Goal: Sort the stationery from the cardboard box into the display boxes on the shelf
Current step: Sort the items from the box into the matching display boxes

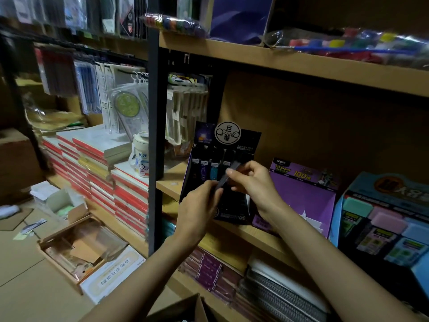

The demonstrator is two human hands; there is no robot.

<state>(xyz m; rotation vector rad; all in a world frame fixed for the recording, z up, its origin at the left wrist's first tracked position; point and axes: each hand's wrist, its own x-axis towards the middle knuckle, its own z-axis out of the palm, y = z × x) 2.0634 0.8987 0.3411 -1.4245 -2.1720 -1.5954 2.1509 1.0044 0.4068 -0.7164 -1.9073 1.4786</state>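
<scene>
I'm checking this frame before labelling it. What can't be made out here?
1. Head view: slim dark item pinched between the left hand and right hand; blurred and dim, kind unclear.
2. Head view: brown cardboard box; cut off by the bottom edge, contents unseen.
3. Head view: black display box; lower front hidden by both hands, print too small to read.

We see the left hand point(199, 205) and the right hand point(253, 182) pinching one thin dark pen-like stick point(224, 179) by its two ends, in front of a tall black cardboard display box point(228, 140). This box stands on the wooden shelf point(241, 231), just beside a purple cardboard display box point(304, 196).
</scene>
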